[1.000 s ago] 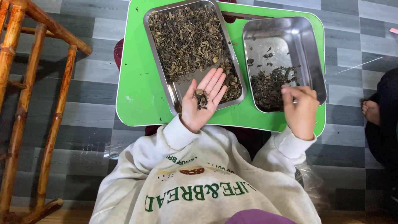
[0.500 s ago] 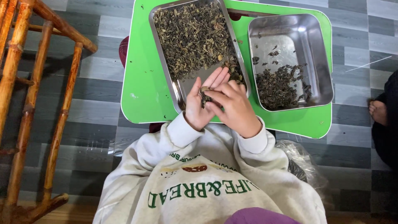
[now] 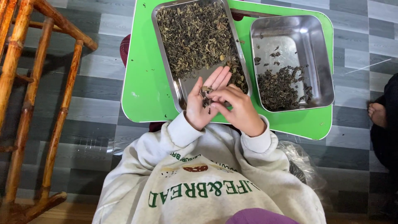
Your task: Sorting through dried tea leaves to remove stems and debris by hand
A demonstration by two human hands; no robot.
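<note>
your left hand (image 3: 202,103) lies palm up at the centre of the frame, fingers spread flat and open, with a small heap of dried tea leaves (image 3: 206,96) resting on the palm near the base of the fingers. your right hand (image 3: 237,109) comes in from the right with its fingertips (image 3: 212,99) drawn together over that heap, touching it; whether they already pinch a leaf you cannot tell from here.

the hands hover over the near end of the long steel tray (image 3: 181,89), which runs toward the upper middle of the frame and is still thickly covered with unsorted leaves (image 3: 192,37). the square steel pan (image 3: 319,54) at the upper right holds only a modest pile of darker leaves (image 3: 282,86) in its near half, its far half mostly bare metal. judging by that, the sorting looks early: a small share moved across, most of it left in the tray.

both containers sit on a green table (image 3: 143,87); a wooden chair frame (image 3: 37,83) stands at the left edge, and another person's bare foot (image 3: 377,114) shows at the right edge.
</note>
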